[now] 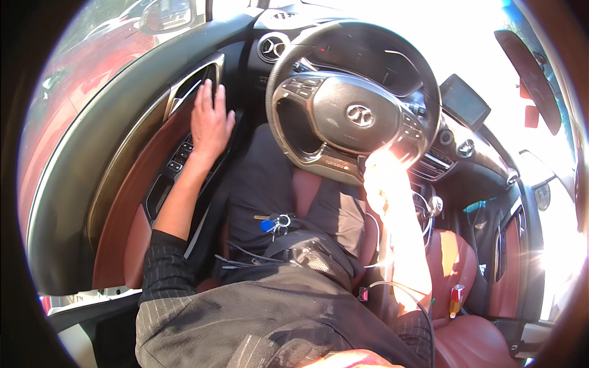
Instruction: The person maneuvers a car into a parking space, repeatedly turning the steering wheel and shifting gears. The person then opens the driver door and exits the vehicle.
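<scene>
My left hand reaches along the inside of the driver's door, fingers apart and holding nothing I can see. Its fingertips are near the chrome-edged door handle recess, and the window switch panel lies beside the wrist. My right hand is at the lower right of the steering wheel. Strong sun washes out its fingers, so I cannot tell whether they grip the rim or something small. A key ring with a blue tag rests on my lap.
A red-and-yellow handled object lies on the red passenger seat. White cables run by the centre console. A black cable passes my right arm. A screen stands on the dashboard, and a rear-view mirror hangs at right.
</scene>
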Demonstrator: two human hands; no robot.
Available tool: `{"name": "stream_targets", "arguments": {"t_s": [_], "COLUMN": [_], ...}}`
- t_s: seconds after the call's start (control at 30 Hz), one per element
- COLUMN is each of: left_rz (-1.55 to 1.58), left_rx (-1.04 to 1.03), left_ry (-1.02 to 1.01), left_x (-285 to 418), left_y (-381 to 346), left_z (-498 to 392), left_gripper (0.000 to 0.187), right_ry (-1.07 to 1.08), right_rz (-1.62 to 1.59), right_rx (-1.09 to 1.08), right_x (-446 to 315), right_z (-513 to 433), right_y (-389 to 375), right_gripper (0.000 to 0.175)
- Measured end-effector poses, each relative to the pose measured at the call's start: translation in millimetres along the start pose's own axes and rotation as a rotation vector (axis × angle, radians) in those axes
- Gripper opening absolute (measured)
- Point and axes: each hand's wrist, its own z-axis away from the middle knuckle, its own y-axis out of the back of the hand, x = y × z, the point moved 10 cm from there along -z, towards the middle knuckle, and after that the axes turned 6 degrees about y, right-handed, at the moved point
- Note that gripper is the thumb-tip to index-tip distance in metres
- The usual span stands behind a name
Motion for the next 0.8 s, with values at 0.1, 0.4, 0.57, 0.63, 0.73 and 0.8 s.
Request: {"name": "stream_targets", "arguments": {"t_s": [0.1, 0.4, 0.57, 0.63, 0.73, 0.8], "left_rz": [-0.047, -0.124, -0.191, -0.233, -0.217, -0.217], "left_rx": [-0.130, -0.047, -0.013, 0.006, -0.025, -0.035], "left_ry": [-0.058, -0.104, -0.051, -0.027, -0.009, 0.064], "left_x": [-10, -65, -88, -97, -112, -130], "left_y": [-25, -51, -46, -41, -40, -40], "left_z": [28, 40, 34, 31, 28, 27], "left_gripper": [0.092, 0.074, 0.078, 0.081, 0.082, 0.074], "right_ry": [0.020, -0.086, -0.112, -0.128, -0.107, -0.139], "right_rz": [-0.082, -0.025, -0.008, -0.017, -0.059, -0.109], "right_rx": [-0.030, -0.223, -0.332, -0.339, -0.395, -0.397], "right_x": [8, 30, 40, 45, 50, 60], "right_z": [-10, -61, -72, -76, -80, -82], "right_y": [-23, -105, -139, -144, -151, -153], "right_gripper": [0.015, 0.016, 0.018, 0.019, 0.016, 0.016]}}
